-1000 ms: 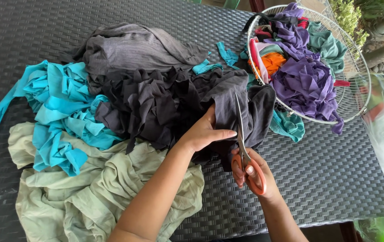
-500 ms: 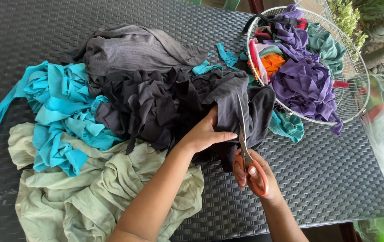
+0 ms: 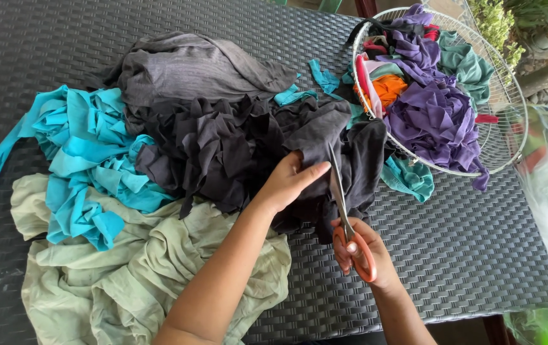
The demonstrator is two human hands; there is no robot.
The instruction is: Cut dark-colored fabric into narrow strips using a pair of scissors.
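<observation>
Dark woven worktop (image 3: pixel 465 255) carries four heaps of cloth: one pale green (image 3: pixel 127 275), one turquoise (image 3: pixel 82 166), one grey (image 3: pixel 191 70) and one dark cloth (image 3: pixel 235 147) in the middle, just under the hands. One round wire basket (image 3: pixel 510 121) at the far right holds purple, green and orange scraps. The left hand (image 3: pixel 290 182) presses the dark cloth, fingers closed on its edge. The right hand (image 3: pixel 360 255) holds one pair of orange scissors (image 3: pixel 347 217), blades nearly closed in the cloth. I think this cloth is soft, light and floppy, so it is best held tight beside the cut.
</observation>
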